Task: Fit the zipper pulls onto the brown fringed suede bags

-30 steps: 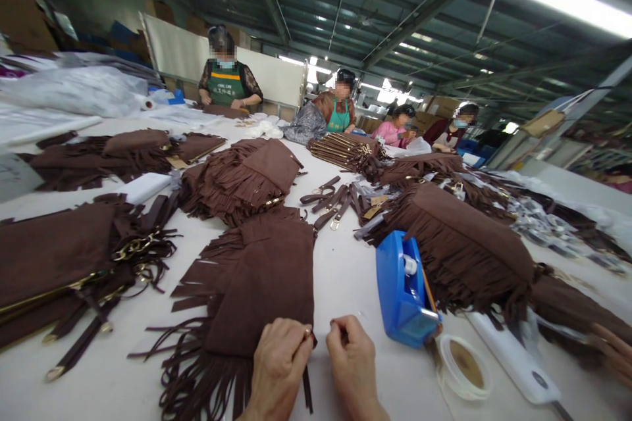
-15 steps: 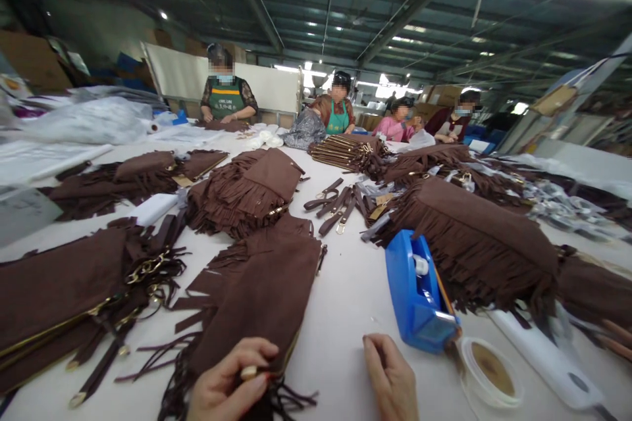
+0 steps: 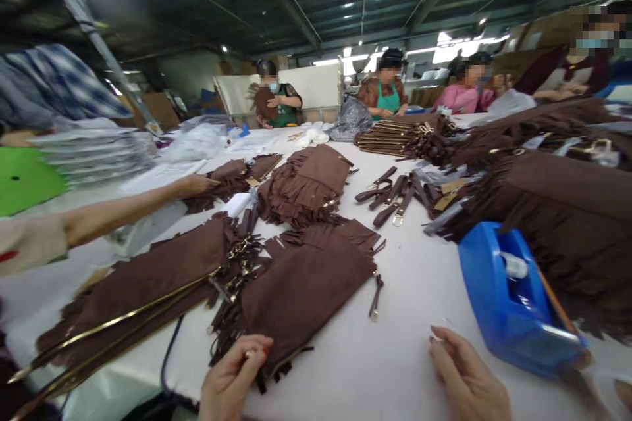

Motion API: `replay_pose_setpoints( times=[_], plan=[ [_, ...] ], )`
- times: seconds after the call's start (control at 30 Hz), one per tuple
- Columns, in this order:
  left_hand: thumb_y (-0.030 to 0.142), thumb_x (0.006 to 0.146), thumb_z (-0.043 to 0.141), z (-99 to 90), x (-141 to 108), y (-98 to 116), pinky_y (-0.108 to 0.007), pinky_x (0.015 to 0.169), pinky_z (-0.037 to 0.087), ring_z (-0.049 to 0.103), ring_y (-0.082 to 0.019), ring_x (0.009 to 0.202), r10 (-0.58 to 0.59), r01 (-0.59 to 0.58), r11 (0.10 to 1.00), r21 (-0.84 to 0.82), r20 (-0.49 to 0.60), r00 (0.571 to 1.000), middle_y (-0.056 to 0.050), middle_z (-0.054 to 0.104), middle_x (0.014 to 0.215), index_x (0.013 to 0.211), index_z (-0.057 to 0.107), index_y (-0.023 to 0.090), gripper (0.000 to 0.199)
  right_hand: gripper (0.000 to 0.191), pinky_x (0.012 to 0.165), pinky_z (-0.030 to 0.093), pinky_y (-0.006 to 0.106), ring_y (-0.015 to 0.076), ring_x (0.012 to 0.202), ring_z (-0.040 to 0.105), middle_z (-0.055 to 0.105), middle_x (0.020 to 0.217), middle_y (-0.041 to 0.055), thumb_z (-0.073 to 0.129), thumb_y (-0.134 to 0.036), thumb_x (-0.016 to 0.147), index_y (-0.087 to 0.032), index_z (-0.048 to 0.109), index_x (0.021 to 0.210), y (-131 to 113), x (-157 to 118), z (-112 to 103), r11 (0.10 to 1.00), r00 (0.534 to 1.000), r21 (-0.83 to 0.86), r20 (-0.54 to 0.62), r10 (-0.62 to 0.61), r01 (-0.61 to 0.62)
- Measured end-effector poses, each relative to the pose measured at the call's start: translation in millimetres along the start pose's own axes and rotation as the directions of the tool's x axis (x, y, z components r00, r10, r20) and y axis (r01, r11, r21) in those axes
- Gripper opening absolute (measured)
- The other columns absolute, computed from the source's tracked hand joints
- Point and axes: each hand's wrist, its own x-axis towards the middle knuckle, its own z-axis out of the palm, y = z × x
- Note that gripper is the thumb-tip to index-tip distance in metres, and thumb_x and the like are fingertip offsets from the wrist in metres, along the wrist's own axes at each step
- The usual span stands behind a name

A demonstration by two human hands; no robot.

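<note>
A brown fringed pouch (image 3: 306, 289) with a gold zip along its lower edge lies flat on the white table (image 3: 395, 368) before me. At its near left corner, my left hand (image 3: 230, 378) has thumb and fingers pinched on the pouch; a small pale-gold bit shows between them. My right hand (image 3: 469, 378) is held over the bare tabletop to the right, apart from the pouch. Its fingers are curled and pressed to the thumb, and whatever they hold is too small to tell. Nearest to it stands a blue tape dispenser (image 3: 518, 302).
Other brown fringed pouches (image 3: 306, 184) lie in piles all around. Short brown straps (image 3: 395, 194) with metal clips rest mid-table. From the left a co-worker's arm (image 3: 123, 214) reaches over the table to a pouch pile. Several co-workers sit or stand along the far side.
My view has swung left. The co-worker's arm has come in from the left. My hands are farther apart, the left one still at the pouch's corner. A far co-worker now lifts a brown fringed piece.
</note>
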Motion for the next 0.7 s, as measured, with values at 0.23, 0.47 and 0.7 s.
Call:
replay_pose_setpoints(
  times=[0.23, 0.47, 0.7],
  plan=[
    [0.039, 0.071, 0.060, 16.1, -6, 11, -0.023, 0.070, 0.047, 0.060, -0.016, 0.075, 0.041, -0.040, 0.999, -0.025, 0.041, 0.998, -0.003, 0.066, 0.075, 0.058, 0.060, 0.020, 0.023, 0.041, 0.055, 0.049, 0.019, 0.0144, 0.054, 0.061, 0.063, 0.061, -0.0012, 0.053, -0.062, 0.066, -0.023, 0.060, 0.075, -12, -4, 0, 0.998, 0.999, -0.060, 0.046, 0.001, 0.002],
    [0.044, 0.071, 0.060, 13.9, -7, 5, -0.026, 0.071, 0.050, 0.062, -0.019, 0.080, 0.069, -0.072, 0.997, 0.041, 0.074, 0.995, -0.007, 0.067, 0.082, 0.057, 0.061, 0.019, 0.028, 0.031, 0.060, 0.049, 0.019, 0.0136, 0.060, 0.061, 0.064, 0.069, -0.0011, 0.052, -0.052, 0.074, -0.022, 0.060, 0.078, -19, -14, 12, 0.984, 0.984, 0.003, 0.025, -0.177, 0.177],
    [0.057, 0.067, 0.060, -8.7, -1, -40, -0.027, 0.088, 0.050, 0.064, -0.021, 0.093, 0.112, -0.117, 0.991, 0.061, 0.088, 0.990, -0.003, 0.071, 0.096, 0.080, 0.071, 0.026, 0.036, 0.026, 0.053, 0.045, 0.019, 0.0121, 0.053, 0.054, 0.057, 0.060, -0.0029, 0.047, -0.045, 0.082, -0.021, 0.058, 0.075, -16, -15, 13, 0.975, 0.974, 0.019, 0.045, -0.221, 0.221]
  ],
)
